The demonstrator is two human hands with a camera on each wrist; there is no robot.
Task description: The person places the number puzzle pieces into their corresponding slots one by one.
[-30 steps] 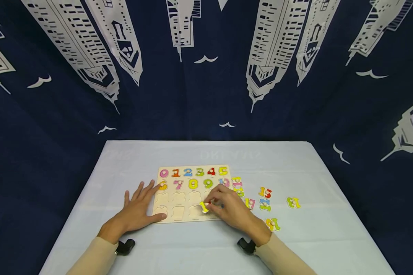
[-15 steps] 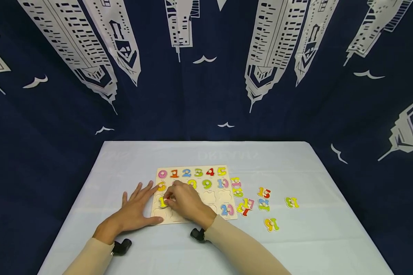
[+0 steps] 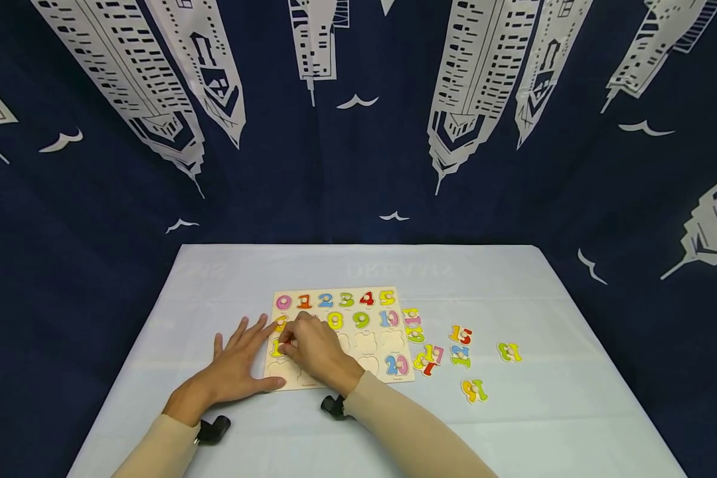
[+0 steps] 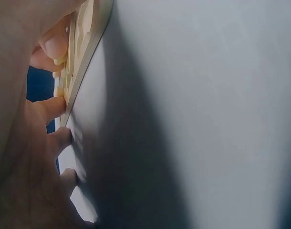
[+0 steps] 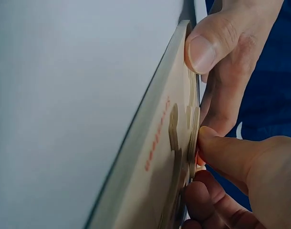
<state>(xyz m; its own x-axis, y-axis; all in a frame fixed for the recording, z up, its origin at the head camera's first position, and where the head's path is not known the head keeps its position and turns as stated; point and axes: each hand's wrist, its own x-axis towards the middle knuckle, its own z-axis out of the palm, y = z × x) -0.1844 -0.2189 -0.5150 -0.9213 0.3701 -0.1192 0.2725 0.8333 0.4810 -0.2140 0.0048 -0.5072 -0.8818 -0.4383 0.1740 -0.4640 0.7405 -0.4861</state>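
Observation:
My left hand [image 3: 232, 366] lies spread at the left edge of the wooden number puzzle board [image 3: 301, 380], fingertips and thumb touching its border. Over the left end of the board's third row, my right hand [image 3: 322, 352] pinches a number puzzle piece with a yellow 1 [image 3: 276, 348]; its other digit is mostly behind the fingers. In the right wrist view, the thumb and fingers hold this piece [image 5: 194, 143] close against the board, but whether it sits in its recess I cannot tell. Coloured numbers fill the top row, and a blue-and-pink 20 [image 3: 397, 364] sits at the lower right.
Several loose number pieces lie right of the board, among them a red-and-yellow 15 [image 3: 461, 334], a green-and-yellow 13 [image 3: 509, 352] and a yellow-orange piece [image 3: 474, 390]. Some overlap beside the board's edge. A white cloth [image 3: 561, 425] covers the table, with a dark blue patterned curtain [image 3: 334, 172] behind.
My right hand has carried the yellow-1 piece leftward from the board's lower middle to the third row's left end, shifting only slightly in the last half second. My left hand stays in place.

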